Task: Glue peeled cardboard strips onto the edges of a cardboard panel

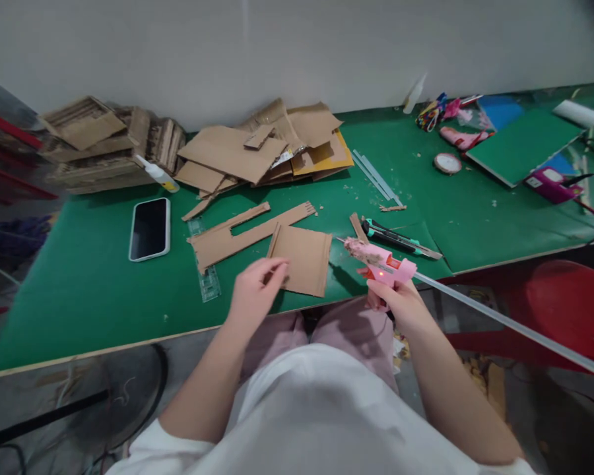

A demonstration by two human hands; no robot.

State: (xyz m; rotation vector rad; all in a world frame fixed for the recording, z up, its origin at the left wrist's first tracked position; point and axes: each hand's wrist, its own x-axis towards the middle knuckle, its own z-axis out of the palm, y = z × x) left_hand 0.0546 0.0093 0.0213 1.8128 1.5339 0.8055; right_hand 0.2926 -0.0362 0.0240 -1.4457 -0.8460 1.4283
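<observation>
My right hand [398, 300] is wrapped round the handle of a pink hot glue gun [383, 264], whose orange light is lit. The nozzle points left at the upper right corner of a square cardboard piece [307, 260]. A long clear glue stick [505, 320] runs out of the gun's back. My left hand [258, 290] is closed, thumb and finger pinched together over the square's left edge; whether anything is between them I cannot make out. Behind the gun lie a utility knife [400, 239] and a small cardboard strip [358, 227].
A notched cardboard piece [242, 234] overlaps a clear ruler [208, 280]. A phone [150, 229] and glue bottle [157, 174] lie left. Cardboard stacks [237, 152] line the wall. Loose glue sticks [375, 175], a tape roll [447, 163] and a green board [525, 145] lie right.
</observation>
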